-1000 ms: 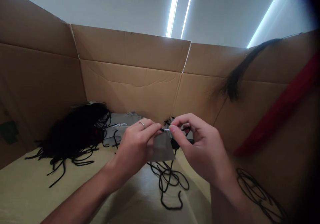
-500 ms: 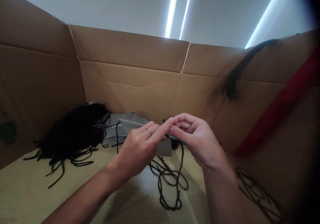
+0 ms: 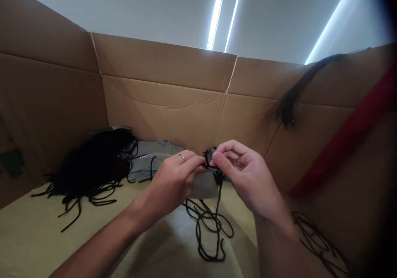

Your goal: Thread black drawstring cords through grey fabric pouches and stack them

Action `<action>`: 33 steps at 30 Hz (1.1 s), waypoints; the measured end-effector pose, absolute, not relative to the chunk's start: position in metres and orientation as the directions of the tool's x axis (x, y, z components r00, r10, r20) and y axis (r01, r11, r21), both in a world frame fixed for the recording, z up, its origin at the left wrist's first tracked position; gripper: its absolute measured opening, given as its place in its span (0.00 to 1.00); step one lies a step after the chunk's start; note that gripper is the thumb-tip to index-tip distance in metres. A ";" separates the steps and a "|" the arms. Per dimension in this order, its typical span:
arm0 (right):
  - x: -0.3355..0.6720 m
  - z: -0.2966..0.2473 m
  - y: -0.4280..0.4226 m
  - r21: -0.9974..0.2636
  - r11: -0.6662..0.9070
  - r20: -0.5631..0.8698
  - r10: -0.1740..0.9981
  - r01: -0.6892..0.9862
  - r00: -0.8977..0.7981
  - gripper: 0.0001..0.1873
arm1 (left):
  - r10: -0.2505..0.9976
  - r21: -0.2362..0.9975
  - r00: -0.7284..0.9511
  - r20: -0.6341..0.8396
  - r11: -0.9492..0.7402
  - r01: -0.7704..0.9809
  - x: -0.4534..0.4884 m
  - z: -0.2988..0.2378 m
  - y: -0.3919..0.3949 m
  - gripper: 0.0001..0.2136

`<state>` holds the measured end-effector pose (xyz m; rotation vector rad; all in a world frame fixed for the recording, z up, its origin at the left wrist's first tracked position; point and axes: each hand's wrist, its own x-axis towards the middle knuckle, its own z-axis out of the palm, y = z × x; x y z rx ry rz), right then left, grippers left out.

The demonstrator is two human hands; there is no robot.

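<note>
My left hand (image 3: 172,178), with a ring on one finger, is closed, its fingertips at a loop of black cord (image 3: 207,159). My right hand (image 3: 245,170) pinches thumb and forefinger together at the other side of that loop. A flat grey piece (image 3: 206,185), like card or a small bag, shows below and between the hands, partly hidden behind the left fingers. More cord hangs from the hands toward a loose black tangle (image 3: 206,224) on the yellowish surface. The exact grip inside the left fingers is hidden.
A heap of black cords (image 3: 89,166) lies at the left. Beside it are several flat grey pieces (image 3: 155,147) with white lettering. Cardboard walls (image 3: 164,92) surround the surface. A black strand bundle (image 3: 287,108) and a red strip (image 3: 341,141) hang at the right, above coiled cord (image 3: 313,232).
My fingertips have drawn apart slightly, showing the cord loop between them. The hanging cord has shifted left. The left fingers have changed position a little.
</note>
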<state>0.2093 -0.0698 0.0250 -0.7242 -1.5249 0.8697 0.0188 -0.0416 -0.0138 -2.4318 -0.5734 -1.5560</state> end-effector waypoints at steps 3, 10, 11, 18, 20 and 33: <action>0.212 0.026 -0.072 -0.821 0.569 0.555 0.813 0.043 -0.178 0.12 | 0.303 0.171 0.335 0.892 -0.913 0.370 0.017 -0.010 -0.042 0.07; 0.206 0.022 -0.079 -0.747 0.610 0.611 0.787 0.263 -0.089 0.02 | 0.453 0.280 0.330 0.828 -0.844 0.458 0.017 -0.013 -0.042 0.06; 0.205 0.021 -0.078 -0.733 0.614 0.623 0.779 0.293 -0.074 0.03 | 0.459 0.272 0.320 0.829 -0.831 0.486 0.018 -0.015 -0.041 0.06; 0.204 0.022 -0.072 -0.729 0.580 0.623 0.782 0.365 0.002 0.10 | 0.245 -0.183 0.537 0.807 -0.760 0.623 0.018 -0.018 -0.047 0.31; 0.203 0.021 -0.072 -0.722 0.564 0.632 0.774 0.401 0.048 0.13 | 0.225 -0.295 0.586 0.778 -0.693 0.657 0.018 -0.016 -0.049 0.30; 0.222 0.024 -0.043 -0.770 0.599 0.595 0.799 0.221 -0.091 0.19 | 0.310 0.223 0.119 0.943 -0.859 0.462 0.015 -0.008 -0.043 0.07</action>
